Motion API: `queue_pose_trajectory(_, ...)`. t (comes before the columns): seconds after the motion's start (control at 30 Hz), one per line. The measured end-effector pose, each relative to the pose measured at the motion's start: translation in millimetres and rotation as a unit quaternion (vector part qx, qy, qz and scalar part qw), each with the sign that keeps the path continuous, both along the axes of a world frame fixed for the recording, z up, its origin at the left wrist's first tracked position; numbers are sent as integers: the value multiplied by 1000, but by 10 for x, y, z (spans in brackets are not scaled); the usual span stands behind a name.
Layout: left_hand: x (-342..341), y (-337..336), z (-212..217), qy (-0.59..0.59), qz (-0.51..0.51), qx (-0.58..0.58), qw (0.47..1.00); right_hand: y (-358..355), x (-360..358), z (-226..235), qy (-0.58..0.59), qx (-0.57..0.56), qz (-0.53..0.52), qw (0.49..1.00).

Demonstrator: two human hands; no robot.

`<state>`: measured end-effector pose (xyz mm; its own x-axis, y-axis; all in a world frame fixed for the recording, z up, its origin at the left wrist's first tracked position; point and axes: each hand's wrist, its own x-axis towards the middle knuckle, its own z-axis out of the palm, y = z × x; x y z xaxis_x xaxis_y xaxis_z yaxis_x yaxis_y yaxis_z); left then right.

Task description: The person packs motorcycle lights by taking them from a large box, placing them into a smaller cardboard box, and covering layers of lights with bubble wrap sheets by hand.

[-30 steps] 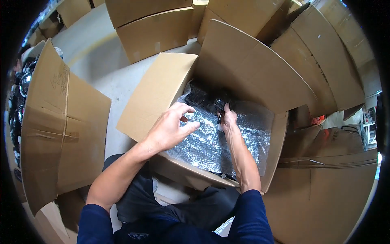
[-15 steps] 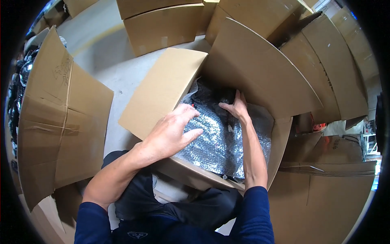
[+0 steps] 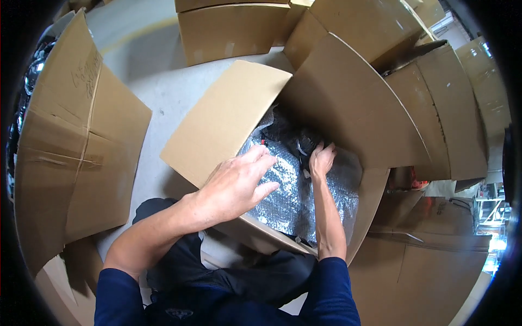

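Observation:
An open cardboard box [image 3: 272, 234] stands in front of me, holding dark items under clear bubble wrap [image 3: 280, 187]. My right hand [image 3: 322, 159] reaches inside, its fingers bent and drawn together on the wrap beside a dark rounded bundle [image 3: 308, 142]. What its fingertips grip is partly hidden. Over the box's left side hangs my left hand [image 3: 236, 185], open, thumb apart from the fingers and nothing in it. A small red piece [image 3: 263, 142] shows near its fingertips.
The box's flaps are folded out, one leftward [image 3: 225, 117] and a tall one [image 3: 359, 103] behind. Another tall carton [image 3: 81, 141] stands left, with dark shiny items beyond it. More cartons [image 3: 234, 32] line the back and right. Pale floor [image 3: 152, 92] shows between them.
My right hand has drawn its spread thumb and fingers closer together over the wrap. My left hand stays open above the box. The view has shifted slightly.

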<state>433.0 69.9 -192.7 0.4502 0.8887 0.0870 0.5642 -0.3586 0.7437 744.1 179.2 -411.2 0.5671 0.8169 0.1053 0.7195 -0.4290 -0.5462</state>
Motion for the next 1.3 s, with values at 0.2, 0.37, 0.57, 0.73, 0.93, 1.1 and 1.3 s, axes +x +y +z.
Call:
queue_pose_trajectory(0.2, -21, -58, 34, -5, 10, 26, 1000, 30, -109, 80, -250, 15, 236, 939)
queue_pose_trajectory(0.37, -38, -75, -6, 9, 6, 11, 1000, 24, -353, -7, -323, -73, 195, 923)
queue_pose_trajectory(0.57, -73, -25, -5, 20, 12, 42, 999, 208, -1017, 87, -301, 29, 371, 878)
queue_pose_trajectory(0.73, -31, -48, 8, 35, -15, 43, 998, 224, -952, -121, -369, 39, 324, 870)
queue_pose_trajectory(0.93, -204, -98, 37, 35, -12, 46, 998, 116, -1057, -173, -393, 80, 359, 843)
queue_pose_trajectory(1.1, -164, -131, 39, 35, -26, 78, 996, 365, -906, -58, -362, 58, 342, 865)
queue_pose_trajectory(1.3, -183, -153, 95, 68, -33, 50, 996, 384, -960, -70, -385, 21, 385, 838)
